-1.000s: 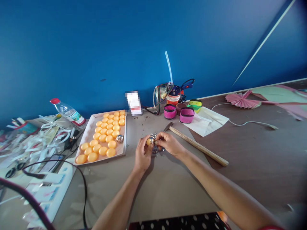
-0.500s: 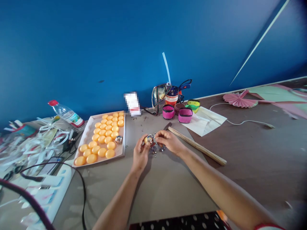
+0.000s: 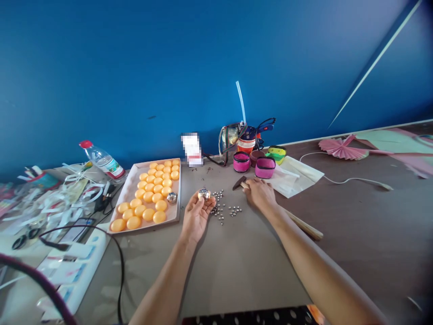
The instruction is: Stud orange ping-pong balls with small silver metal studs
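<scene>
My left hand (image 3: 195, 216) is closed around a shiny ball (image 3: 204, 194), orange in part and partly covered with silver beads. To the right of its fingers, small silver metal beads (image 3: 234, 211) lie scattered on the table. My right hand (image 3: 261, 195) grips a hammer near its dark head (image 3: 238, 182). The wooden hammer handle (image 3: 307, 227) runs out under my right wrist, toward the lower right; the fingers hide its upper part.
Left of my hands is a shallow box (image 3: 178, 205) of orange balls with one silver-covered ball (image 3: 172, 197). Behind stand pink rings (image 3: 265, 167), a white paper (image 3: 301, 176) and a tool in a cup (image 3: 246, 145). A bottle (image 3: 105, 163), cables and white strips (image 3: 77, 194) crowd the left.
My right hand has left the ball and moved right onto the hammer. My left hand still holds the ball, now turned more upward. More of the scattered beads shows.
</scene>
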Demonstrator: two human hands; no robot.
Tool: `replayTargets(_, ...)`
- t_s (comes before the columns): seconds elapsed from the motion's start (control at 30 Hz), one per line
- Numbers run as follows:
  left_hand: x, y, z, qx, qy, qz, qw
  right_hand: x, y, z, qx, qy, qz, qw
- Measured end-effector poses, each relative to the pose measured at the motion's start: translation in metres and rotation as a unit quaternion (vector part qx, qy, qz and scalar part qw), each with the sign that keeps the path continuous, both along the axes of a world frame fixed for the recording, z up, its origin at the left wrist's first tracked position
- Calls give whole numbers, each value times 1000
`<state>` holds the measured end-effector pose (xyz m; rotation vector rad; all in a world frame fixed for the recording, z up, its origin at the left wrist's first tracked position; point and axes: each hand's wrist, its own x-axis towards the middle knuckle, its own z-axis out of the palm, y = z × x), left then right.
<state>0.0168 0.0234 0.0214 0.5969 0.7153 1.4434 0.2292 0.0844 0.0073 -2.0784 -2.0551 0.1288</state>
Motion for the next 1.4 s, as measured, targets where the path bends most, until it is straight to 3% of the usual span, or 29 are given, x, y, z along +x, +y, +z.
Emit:
replayTargets(0.2, -2, 2, -2, -23, -30, 4, 999, 0, 3, -5, 20, -3, 50, 999)
replayTargets(0.37, -5, 4, -2, -67, -67, 3, 995, -5, -6, 9, 104, 3, 124, 987)
replayTargets(0.5, -7, 6, -3, -81, -99, -11, 992, -15, -19, 25, 175, 60, 216, 959)
replayTargets(0.63, -5, 6, -2, -52, -96, -44, 993, -26, -32, 36, 239, 120, 314, 911)
replayTargets(0.77, -1, 4, -1, -38, -68, -58, 995, -37, -40, 40, 249, 129, 369, 886)
replayTargets(0.9, -1, 3, 0, -39, -60, -51, 996, -41, -43, 43, 217, 115, 386, 889)
replayTargets(1.07, -2, 0, 3, -17, -60, -40, 997, -39, -46, 47, 267, 155, 377, 873)
replayTargets(1.23, -2, -1, 5, -15, -52, -48, 997, -43, -46, 45, 241, 144, 382, 881)
replayTargets(1.4, -3, -1, 7, -4, -81, -46, 996, -43, -47, 49, 276, 164, 373, 871)
